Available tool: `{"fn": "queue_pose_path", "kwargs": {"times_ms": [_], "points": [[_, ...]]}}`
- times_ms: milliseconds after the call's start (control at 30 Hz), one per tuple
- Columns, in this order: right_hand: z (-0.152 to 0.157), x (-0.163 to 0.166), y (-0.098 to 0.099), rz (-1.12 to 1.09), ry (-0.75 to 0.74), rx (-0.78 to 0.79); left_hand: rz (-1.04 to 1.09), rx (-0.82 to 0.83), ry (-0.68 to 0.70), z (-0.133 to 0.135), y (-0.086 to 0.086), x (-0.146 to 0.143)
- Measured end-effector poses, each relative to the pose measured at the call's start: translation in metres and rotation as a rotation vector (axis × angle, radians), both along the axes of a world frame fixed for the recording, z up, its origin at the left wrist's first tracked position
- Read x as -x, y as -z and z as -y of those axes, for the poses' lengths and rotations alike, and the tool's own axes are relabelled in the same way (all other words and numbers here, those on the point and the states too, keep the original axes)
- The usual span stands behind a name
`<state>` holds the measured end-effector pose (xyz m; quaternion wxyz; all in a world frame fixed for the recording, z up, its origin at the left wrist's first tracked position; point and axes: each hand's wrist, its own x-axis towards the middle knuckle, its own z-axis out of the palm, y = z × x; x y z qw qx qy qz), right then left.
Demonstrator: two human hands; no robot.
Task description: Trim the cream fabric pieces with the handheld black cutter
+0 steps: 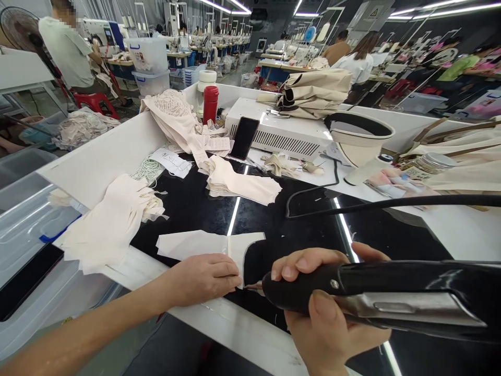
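A cream fabric piece with a seam across it lies on the black tabletop in front of me. My left hand rests over its near edge, fingers closed together and pressing the cloth; the thumb is hidden. My right hand is wrapped round a thick black corded hand tool with a silvery metal strip along its side. The tool's thin metal tip points left, close to the fabric edge by my left fingertips. Whether tip and cloth touch, I cannot tell.
Stacked cream fabric pieces lie at left and beyond the work. A phone leans on a white vented box. Behind stands a red bottle. The black cable crosses the right side. People work at sewing machines beyond.
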<state>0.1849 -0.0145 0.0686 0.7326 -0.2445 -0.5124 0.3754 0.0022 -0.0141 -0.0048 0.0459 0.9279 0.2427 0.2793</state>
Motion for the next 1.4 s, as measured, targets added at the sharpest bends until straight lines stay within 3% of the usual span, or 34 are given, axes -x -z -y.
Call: {"fn": "queue_pose_path", "kwargs": {"times_ms": [600, 933, 1167, 1400], "points": [[0.002, 0.003, 0.004, 0.06, 0.013, 0.08, 0.035, -0.008, 0.0, 0.001, -0.003, -0.002], [0.0, 0.004, 0.004, 0.042, -0.013, 0.026, 0.021, -0.015, -0.001, 0.0, -0.003, -0.002], [0.004, 0.005, 0.006, 0.088, 0.023, 0.096, 0.048, 0.0, -0.041, 0.002, 0.004, 0.002], [0.009, -0.001, 0.003, 0.104, -0.037, 0.065, 0.061, 0.072, -0.057, 0.017, -0.004, 0.011]]}}
